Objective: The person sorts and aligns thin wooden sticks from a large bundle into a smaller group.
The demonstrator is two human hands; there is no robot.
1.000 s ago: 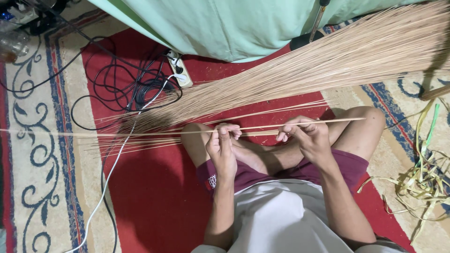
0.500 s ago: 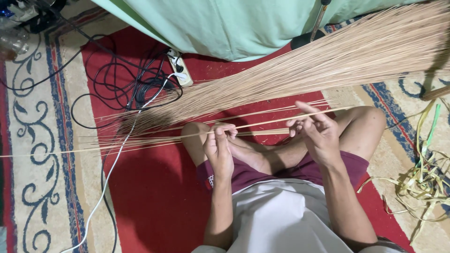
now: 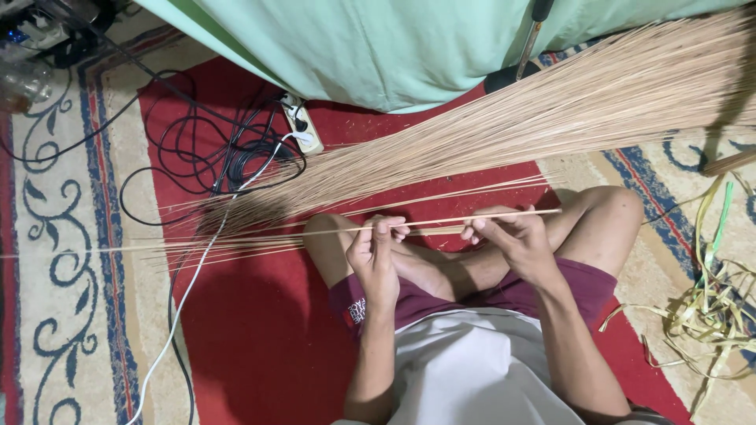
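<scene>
Sitting cross-legged on a red patterned carpet (image 3: 260, 346), both hands pinching one long thin tan palm-rib stick (image 3: 315, 232) held level: left hand (image 3: 373, 253) mid-stick, right hand (image 3: 512, 238) near its thick end. Big fanned pile of matching sticks (image 3: 551, 118) lies just beyond, near tangled black cables (image 3: 236, 149).

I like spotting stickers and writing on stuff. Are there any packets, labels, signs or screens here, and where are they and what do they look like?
Small printed logo: on the maroon shorts, at the hem below the left hand; a little white block of marks.
Clear plastic bottle: top left corner on the rug; see-through, too blurred to tell whether it has a label.
No signs or screens in view.
</scene>
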